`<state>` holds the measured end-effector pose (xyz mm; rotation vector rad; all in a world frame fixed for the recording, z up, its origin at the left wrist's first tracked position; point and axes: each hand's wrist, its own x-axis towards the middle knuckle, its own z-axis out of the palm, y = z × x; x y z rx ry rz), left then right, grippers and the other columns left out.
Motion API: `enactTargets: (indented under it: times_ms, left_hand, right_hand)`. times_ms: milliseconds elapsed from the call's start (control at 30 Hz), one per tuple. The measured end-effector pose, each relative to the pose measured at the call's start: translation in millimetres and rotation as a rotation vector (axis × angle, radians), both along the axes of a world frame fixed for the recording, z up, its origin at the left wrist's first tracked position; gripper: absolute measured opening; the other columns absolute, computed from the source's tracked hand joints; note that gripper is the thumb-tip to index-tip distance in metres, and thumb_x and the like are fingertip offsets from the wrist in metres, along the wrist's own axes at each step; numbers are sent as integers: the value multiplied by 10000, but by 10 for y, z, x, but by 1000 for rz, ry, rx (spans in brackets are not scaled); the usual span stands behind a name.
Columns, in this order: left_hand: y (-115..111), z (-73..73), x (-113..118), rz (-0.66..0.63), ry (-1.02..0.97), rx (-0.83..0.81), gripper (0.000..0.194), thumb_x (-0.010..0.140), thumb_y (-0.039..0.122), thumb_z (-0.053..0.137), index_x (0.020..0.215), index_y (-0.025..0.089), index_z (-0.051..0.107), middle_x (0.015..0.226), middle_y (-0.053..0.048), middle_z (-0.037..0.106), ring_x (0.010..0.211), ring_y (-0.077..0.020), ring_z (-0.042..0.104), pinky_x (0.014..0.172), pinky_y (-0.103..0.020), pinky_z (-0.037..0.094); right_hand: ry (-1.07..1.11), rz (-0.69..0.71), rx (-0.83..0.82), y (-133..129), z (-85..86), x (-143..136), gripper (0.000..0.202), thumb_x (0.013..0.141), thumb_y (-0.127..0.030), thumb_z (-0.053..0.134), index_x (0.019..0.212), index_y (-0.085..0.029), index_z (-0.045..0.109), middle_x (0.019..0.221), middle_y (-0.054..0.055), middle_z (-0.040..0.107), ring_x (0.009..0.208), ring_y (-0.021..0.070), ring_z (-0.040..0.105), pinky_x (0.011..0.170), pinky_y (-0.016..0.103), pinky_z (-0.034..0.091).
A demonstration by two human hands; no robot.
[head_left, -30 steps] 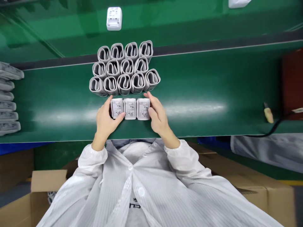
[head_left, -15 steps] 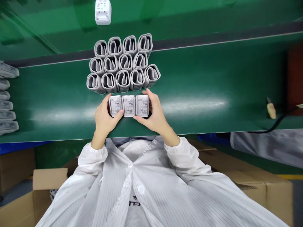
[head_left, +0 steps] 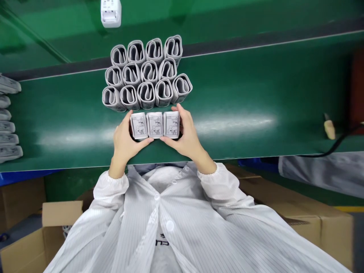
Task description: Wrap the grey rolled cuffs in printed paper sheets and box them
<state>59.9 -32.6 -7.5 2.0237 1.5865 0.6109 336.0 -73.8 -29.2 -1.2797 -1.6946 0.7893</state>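
Three rolled grey blood pressure cuffs, a left one [head_left: 139, 126], a middle one [head_left: 155, 125] and a right one [head_left: 171, 125], stand side by side with printed diagrams facing up. My left hand [head_left: 125, 138] grips the row from the left, its thumb along the lower edge to the middle cuff. My right hand [head_left: 187, 132] closes on the right end, fingers behind and thumb at the lower edge. The undersides of the cuffs and some fingertips are hidden. Just beyond stand several more rolled cuffs [head_left: 146, 94] in three rows, coiled ends showing.
The green work surface [head_left: 241, 94] runs left to right. More folded cuffs [head_left: 10, 127] lie at the far left. A white device [head_left: 110, 13] sits at the back. A small wooden-handled tool [head_left: 329, 129] and a black cable [head_left: 327, 152] are at right. Cardboard boxes [head_left: 295, 204] stand below the edge.
My left thumb has slid from the front of the cuffs down to their lower edge, near my right thumb. The three cuffs remain between my hands. The view has shifted slightly.
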Motion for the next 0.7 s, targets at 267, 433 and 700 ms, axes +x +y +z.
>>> enactTargets:
  times_ms: [267, 433, 700]
  left_hand:
    - [-1, -18, 2, -11, -45, 27, 1331, 689, 1018, 847, 1732, 282, 469, 1708, -182, 648, 1533, -463, 680, 1272, -579, 555]
    - [3, -56, -9, -18, -96, 76, 1309, 675, 1017, 860, 1699, 284, 501, 1691, -179, 647, 1514, -438, 685, 1274, -556, 560]
    - [2, -132, -54, -19, -133, 45, 1318, 666, 1039, 839, 1706, 322, 463, 1682, -157, 644, 1460, -421, 729, 1234, -556, 593]
  right_hand:
    - [-12, -18, -82, -13, 34, -5, 1188, 977, -696, 842, 1864, -416, 104, 1765, 178, 464, 1632, 456, 502, 1251, 769, 584]
    - [-9, -11, -85, -16, 25, -2, 1195, 967, -673, 858, 1867, -410, 116, 1780, 170, 464, 1638, 456, 503, 1278, 764, 567]
    - [-15, -2, -77, -16, 20, -2, 1204, 962, -709, 856, 1870, -408, 125, 1772, 176, 469, 1640, 458, 497, 1266, 784, 568]
